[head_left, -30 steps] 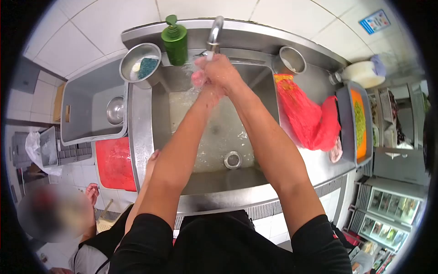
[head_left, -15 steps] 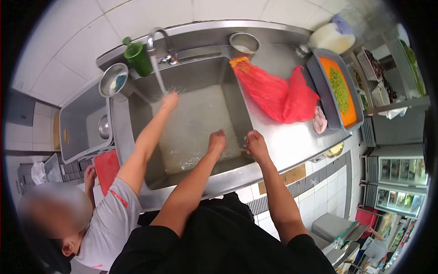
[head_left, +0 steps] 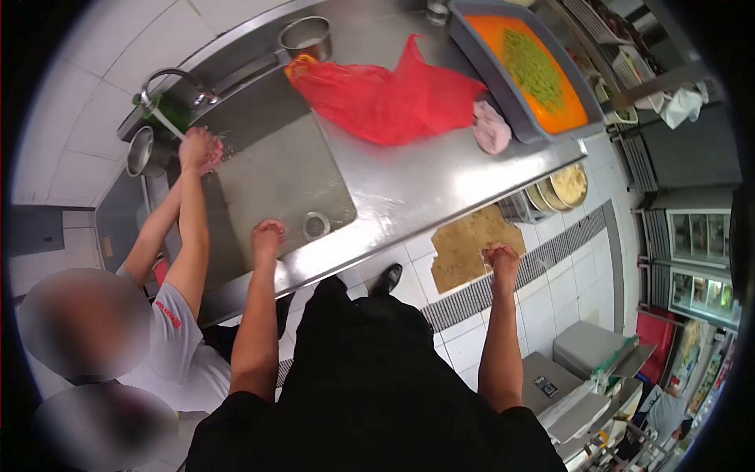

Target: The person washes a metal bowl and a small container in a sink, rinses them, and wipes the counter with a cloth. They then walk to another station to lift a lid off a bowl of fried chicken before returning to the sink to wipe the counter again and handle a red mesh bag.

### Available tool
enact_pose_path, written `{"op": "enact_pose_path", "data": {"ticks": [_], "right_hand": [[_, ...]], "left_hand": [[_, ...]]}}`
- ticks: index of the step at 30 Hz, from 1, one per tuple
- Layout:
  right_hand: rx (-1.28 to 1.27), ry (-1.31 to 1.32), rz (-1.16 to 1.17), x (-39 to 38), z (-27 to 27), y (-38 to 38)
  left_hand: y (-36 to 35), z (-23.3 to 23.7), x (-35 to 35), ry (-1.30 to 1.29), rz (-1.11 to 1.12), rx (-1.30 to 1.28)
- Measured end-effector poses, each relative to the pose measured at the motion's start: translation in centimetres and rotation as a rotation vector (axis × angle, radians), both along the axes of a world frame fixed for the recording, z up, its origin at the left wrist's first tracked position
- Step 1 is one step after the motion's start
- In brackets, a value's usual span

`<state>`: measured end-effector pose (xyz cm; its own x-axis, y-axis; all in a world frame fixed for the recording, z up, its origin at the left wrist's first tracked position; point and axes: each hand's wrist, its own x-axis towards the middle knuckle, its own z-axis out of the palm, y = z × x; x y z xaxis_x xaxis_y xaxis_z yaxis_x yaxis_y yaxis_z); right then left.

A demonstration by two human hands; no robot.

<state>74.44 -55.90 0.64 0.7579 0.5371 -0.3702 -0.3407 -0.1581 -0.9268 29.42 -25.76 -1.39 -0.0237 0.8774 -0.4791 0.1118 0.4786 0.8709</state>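
My left hand [head_left: 268, 236] is above the front edge of the sink [head_left: 275, 173], its fingers curled in with nothing visible in them. A round metal drain piece [head_left: 317, 226] lies beside it in the sink. My right hand [head_left: 502, 258] hangs out past the counter, above the floor, fingers loosely bent and apart, holding nothing that I can see. A co-worker's hands [head_left: 200, 149] are together under the running water from the tap [head_left: 169, 75]. On the counter lies a red mesh bag [head_left: 393, 102], with a pink cloth [head_left: 491, 127] at its right end.
A grey tub [head_left: 590, 102] with orange and green contents stands at the counter's right end. Metal pots [head_left: 305, 38] stand by the sink. Bowls [head_left: 568, 187] sit below the counter, near brown cardboard [head_left: 472, 244] on the floor. The co-worker [head_left: 185, 338] stands at my left.
The view has shifted right. My hands have moved apart and back from the sink, the right one now over the floor. The co-worker's second hand has joined the first under the water.
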Motion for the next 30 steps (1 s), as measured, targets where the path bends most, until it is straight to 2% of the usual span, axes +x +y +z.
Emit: {"op": "enact_pose_path", "data": {"ticks": [1, 3, 5, 6, 8, 10, 11, 12, 14, 15, 17, 18, 20, 21, 23, 25, 26, 27, 28, 29, 30], "right_hand": [[-0.114, -0.005, -0.072, 0.5, 0.0, -0.8], [-0.161, 0.038, -0.055, 2.2, -1.1, -2.7], [-0.382, -0.065, -0.05, 4.0, -3.9, -4.5], [-0.322, -0.156, -0.157, 3.9, -4.4, -4.4], [-0.342, -0.123, -0.2, 5.0, -5.5, -5.9], [-0.374, -0.096, -0.311, 5.6, -5.4, -5.6], [-0.36, -0.141, -0.309, 5.4, -4.3, -5.9], [-0.563, -0.262, -0.257, 7.2, -5.9, -7.4], [-0.441, -0.562, -0.348, 9.8, -8.5, -9.5], [-0.46, -0.417, -0.336, 7.4, -1.6, -6.8], [-0.375, -0.44, -0.282, 8.4, 0.5, -6.7], [-0.384, -0.455, -0.301, 8.8, 1.3, -6.6], [-0.618, -0.417, -0.302, 10.1, 2.9, -5.9], [-0.624, -0.432, -0.332, 10.4, 3.3, -5.1], [-0.484, -0.465, -0.374, 10.6, 4.1, -2.9], [-0.745, -0.681, -0.078, 10.9, 7.6, -1.2], [-0.766, -0.581, -0.036, 10.3, 9.6, 1.5], [-0.756, -0.575, 0.0, 10.2, 10.0, 3.1], [-0.613, -0.64, 0.015, 10.3, 9.6, 4.9], [-0.459, -0.693, 0.034, 10.2, 9.1, 7.4], [-0.463, -0.612, 0.058, 9.7, 9.4, 10.5]], "left_hand": [[-0.5, 0.5, 0.4, 0.002, -0.009, -0.01], [-1.3, 1.4, 1.1, 0.069, 0.03, 0.051], [-1.8, 1.1, 1.9, 0.119, 0.019, 0.061], [-1.6, 0.5, 1.8, 0.121, -0.023, 0.083], [-1.3, -0.9, 1.7, 0.124, -0.058, 0.109], [-0.6, -1.3, 2.1, 0.448, -0.151, 0.088], [-0.2, -1.9, 2.3, 0.451, -0.126, 0.095], [0.2, -2.8, 2.8, 0.43, -0.024, 0.071], [1.0, -4.2, 3.7, 0.394, 0.082, 0.049], [1.1, -5.0, 4.2, 0.369, 0.09, 0.099], [1.6, -5.1, 5.4, 0.326, 0.085, 0.146], [1.7, -4.2, 6.0, 0.288, 0.041, 0.075], [1.7, -1.7, 7.7, 0.197, -0.053, -0.001], [2.1, -2.0, 8.5, 0.175, -0.078, -0.001], [3.0, -2.8, 9.2, 0.28, -0.135, 0.023], [3.8, -8.4, 9.3, 0.321, -0.191, 0.08], [4.3, -9.7, 9.3, 0.273, -0.199, 0.081], [5.1, -10.1, 8.1, 0.242, -0.185, 0.085], [5.0, -7.7, 8.9, 0.311, -0.195, 0.066], [5.0, -8.4, 9.2, 0.256, -0.172, 0.079], [5.2, -9.2, 9.1, 0.203, -0.147, 0.097]]}}
